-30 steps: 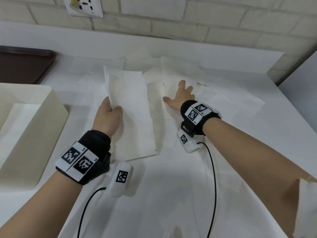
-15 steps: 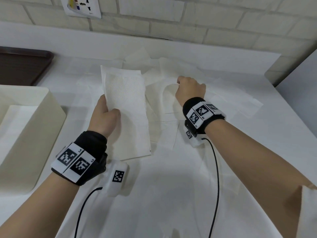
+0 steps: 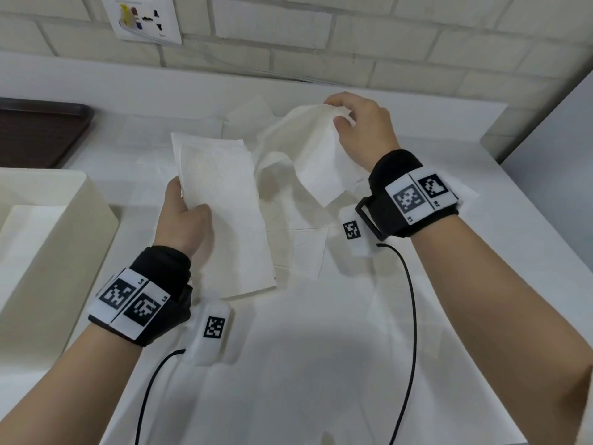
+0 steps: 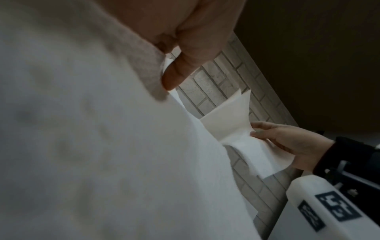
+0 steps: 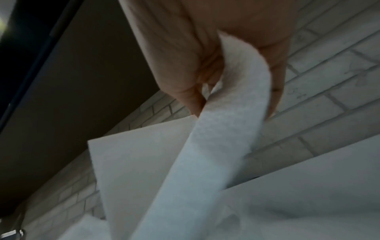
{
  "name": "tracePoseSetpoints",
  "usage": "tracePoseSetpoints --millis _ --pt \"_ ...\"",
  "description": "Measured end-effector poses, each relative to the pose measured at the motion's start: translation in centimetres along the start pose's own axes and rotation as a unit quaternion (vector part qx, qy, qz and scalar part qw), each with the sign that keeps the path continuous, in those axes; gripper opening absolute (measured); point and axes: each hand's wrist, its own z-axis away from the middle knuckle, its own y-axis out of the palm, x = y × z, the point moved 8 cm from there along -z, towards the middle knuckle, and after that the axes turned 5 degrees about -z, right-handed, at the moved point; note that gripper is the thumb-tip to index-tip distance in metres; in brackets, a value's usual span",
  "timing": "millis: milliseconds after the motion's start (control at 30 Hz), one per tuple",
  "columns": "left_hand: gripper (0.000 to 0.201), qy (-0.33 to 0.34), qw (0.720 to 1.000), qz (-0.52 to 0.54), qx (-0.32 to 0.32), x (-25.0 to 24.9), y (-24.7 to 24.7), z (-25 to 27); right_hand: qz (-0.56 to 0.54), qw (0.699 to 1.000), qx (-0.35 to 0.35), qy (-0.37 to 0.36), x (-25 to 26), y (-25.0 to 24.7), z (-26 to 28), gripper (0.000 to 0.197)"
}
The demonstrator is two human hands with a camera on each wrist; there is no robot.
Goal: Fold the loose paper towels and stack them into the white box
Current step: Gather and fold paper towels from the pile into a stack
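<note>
Since a moment ago we see our right hand (image 3: pixel 359 130) has pinched a limp white paper towel (image 3: pixel 316 155) off the table, while our left hand (image 3: pixel 183 220) grips a folded white towel (image 3: pixel 224 220) beside the white box (image 3: pixel 96 220), readying another fold.

A folded paper towel (image 3: pixel 224 216), white and embossed, is hanging lengthwise at centre, pinched along its left edge. To its right a loose paper towel (image 3: pixel 316 149) is drooping, crumpled, raised by its far corner. More loose sheets (image 3: pixel 298 248) are lying flat beneath. The white box (image 3: pixel 64 220) is sitting at the left, holding folded towels (image 3: pixel 29 232).
</note>
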Motion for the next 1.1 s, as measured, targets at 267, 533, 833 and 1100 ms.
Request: tracePoseSetpoints --millis 267,533,833,1100 --pt "0.089 0.017 0.999 0.033 0.003 -0.2 -0.4 0.6 -0.308 0.931 0.059 0.187 -3.0 2.7 2.2 0.020" --pt "0.062 -0.004 1.000 0.001 -0.002 -0.1 0.0 0.5 -0.490 0.836 0.021 0.245 -3.1 3.6 3.7 0.024" --pt "0.015 -0.026 0.995 0.073 0.060 -1.8 2.0 1.8 -0.399 0.850 0.177 0.295 -1.7 9.6 7.9 0.024" --pt "0.013 -0.040 0.980 0.182 0.077 -1.4 2.1 2.8 -0.377 0.835 0.240 0.321 -1.4 10.4 10.5 0.024"
